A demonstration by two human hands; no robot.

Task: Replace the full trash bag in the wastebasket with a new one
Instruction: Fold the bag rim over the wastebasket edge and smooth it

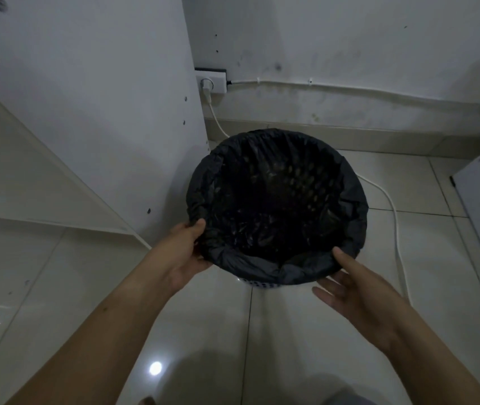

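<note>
My left hand (184, 252) grips the wastebasket (259, 283) at the left of its near rim. The thumb lies over the top and the fingers curl under the outside, so I pinch the rim through the black trash bag (349, 200) folded over it. My right hand (358, 290) is at the near right of the rim with its fingers straight and spread wide, holding nothing; only the thumb tip touches the fold of the bag.

The bag lines the whole wastebasket and its edge is turned down all round the rim. A strip of the pale perforated wall shows below the fold on my side. The pattern of the wall's holes shows through the bag, and it is too dark inside to tell what lies at the bottom.

The wastebasket stands on the tiled floor (291, 331). A white cabinet panel (101, 97) rises just left of it, a wall socket (211, 83) sits behind it to the left, and a white cable (393, 217) trails along the floor to its right
</note>
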